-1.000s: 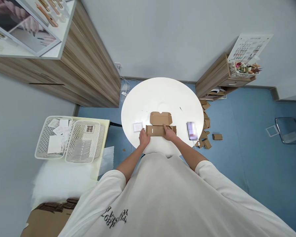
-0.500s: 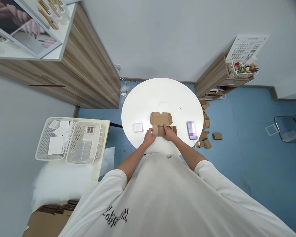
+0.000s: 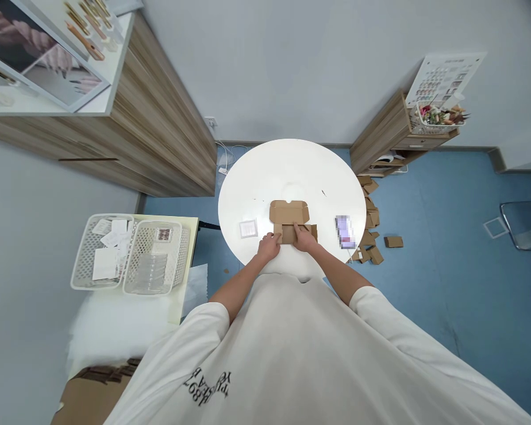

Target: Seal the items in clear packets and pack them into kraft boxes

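A small brown cardboard box [image 3: 288,212] lies on the white round table [image 3: 256,171], its lid flap laid open toward the far side. My left hand [image 3: 269,247] grips the box's near left corner, fingers bent over the side flap. At the right part of the box, my right hand [image 3: 304,238] has its thumb reaching inside and its other fingers around the near wall. Left of the box sits a small clear flat case [image 3: 248,228]. A phone with a blurred purple screen [image 3: 345,232] rests on the right, a cable at its lower end.
Folded cardboard boxes [image 3: 371,236] are heaped on the blue floor right of the table. Two white baskets [image 3: 128,248] with cards and clear plastic pieces stand on a side table at left. A wooden cabinet [image 3: 159,118] and a small shelf unit [image 3: 393,130] flank the table.
The left hand's fingers have shifted slightly over the box's left side flap. The right hand and the box are almost unmoved; the camera view has tilted a little.
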`<state>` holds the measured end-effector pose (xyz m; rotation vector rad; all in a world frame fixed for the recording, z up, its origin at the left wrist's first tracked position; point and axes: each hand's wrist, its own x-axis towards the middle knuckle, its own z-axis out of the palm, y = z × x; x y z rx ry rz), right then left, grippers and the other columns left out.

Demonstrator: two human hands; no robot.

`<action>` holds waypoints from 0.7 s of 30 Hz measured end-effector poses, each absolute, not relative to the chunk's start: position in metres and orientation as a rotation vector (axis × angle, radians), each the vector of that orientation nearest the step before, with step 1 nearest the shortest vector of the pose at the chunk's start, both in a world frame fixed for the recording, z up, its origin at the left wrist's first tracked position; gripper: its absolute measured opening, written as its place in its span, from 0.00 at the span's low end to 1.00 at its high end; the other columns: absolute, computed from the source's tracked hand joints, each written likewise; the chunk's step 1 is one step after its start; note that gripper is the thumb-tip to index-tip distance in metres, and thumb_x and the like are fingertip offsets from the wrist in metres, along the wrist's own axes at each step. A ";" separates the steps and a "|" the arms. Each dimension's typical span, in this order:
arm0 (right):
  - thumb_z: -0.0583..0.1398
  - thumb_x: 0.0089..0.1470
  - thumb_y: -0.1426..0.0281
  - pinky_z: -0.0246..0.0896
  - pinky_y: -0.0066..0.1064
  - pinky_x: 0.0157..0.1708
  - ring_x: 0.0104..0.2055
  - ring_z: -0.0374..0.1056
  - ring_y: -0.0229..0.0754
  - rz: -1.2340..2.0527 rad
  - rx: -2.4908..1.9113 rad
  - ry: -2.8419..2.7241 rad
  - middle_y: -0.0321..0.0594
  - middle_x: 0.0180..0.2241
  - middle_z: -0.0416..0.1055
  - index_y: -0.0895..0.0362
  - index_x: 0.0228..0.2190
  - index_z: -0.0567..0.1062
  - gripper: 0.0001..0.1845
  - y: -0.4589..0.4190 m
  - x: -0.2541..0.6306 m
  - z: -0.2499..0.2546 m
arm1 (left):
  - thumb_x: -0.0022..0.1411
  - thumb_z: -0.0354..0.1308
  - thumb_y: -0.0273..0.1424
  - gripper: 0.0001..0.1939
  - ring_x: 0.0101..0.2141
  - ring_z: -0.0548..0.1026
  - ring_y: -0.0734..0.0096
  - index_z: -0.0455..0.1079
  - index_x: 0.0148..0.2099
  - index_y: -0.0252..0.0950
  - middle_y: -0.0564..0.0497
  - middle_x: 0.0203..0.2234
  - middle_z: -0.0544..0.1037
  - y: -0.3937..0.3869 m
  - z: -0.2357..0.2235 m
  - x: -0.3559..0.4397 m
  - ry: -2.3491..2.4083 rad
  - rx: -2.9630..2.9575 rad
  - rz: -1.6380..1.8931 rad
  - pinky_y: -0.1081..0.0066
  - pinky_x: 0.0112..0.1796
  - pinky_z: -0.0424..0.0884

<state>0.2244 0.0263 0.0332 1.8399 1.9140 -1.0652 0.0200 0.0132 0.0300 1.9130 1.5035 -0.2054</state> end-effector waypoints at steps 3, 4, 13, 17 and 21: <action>0.63 0.56 0.66 0.56 0.39 0.57 0.64 0.57 0.58 -1.064 1.844 1.916 0.58 0.65 0.58 0.59 0.72 0.30 0.59 0.027 0.225 0.034 | 0.67 0.49 0.29 0.21 0.52 0.70 0.49 0.67 0.60 0.39 0.38 0.51 0.71 0.011 0.035 0.022 1.515 1.967 -0.293 0.56 0.49 0.67; 0.63 0.56 0.66 0.56 0.39 0.57 0.64 0.57 0.58 -1.062 1.845 1.916 0.58 0.65 0.58 0.59 0.72 0.30 0.59 0.027 0.224 0.034 | 0.67 0.49 0.28 0.20 0.52 0.69 0.49 0.68 0.59 0.37 0.37 0.50 0.71 0.010 0.035 0.023 1.514 2.003 -0.300 0.55 0.49 0.67; 0.63 0.57 0.65 0.56 0.39 0.57 0.65 0.56 0.56 -1.069 1.837 1.896 0.57 0.65 0.58 0.57 0.72 0.29 0.59 0.028 0.223 0.038 | 0.64 0.52 0.24 0.18 0.54 0.65 0.46 0.69 0.56 0.29 0.32 0.49 0.71 0.012 0.026 0.026 1.437 2.231 -0.319 0.52 0.52 0.61; 0.63 0.57 0.65 0.57 0.38 0.55 0.64 0.58 0.57 -1.073 1.841 1.893 0.57 0.65 0.58 0.57 0.72 0.29 0.58 0.027 0.223 0.039 | 0.63 0.53 0.25 0.20 0.55 0.64 0.44 0.68 0.57 0.31 0.31 0.51 0.70 0.015 0.027 0.030 1.454 2.182 -0.291 0.51 0.52 0.60; 0.63 0.58 0.65 0.58 0.38 0.54 0.63 0.59 0.56 -1.078 1.851 1.891 0.57 0.65 0.59 0.57 0.72 0.30 0.58 0.026 0.223 0.039 | 0.62 0.56 0.28 0.28 0.57 0.63 0.44 0.60 0.64 0.38 0.35 0.64 0.60 0.021 0.030 0.034 1.495 2.187 -0.223 0.51 0.52 0.62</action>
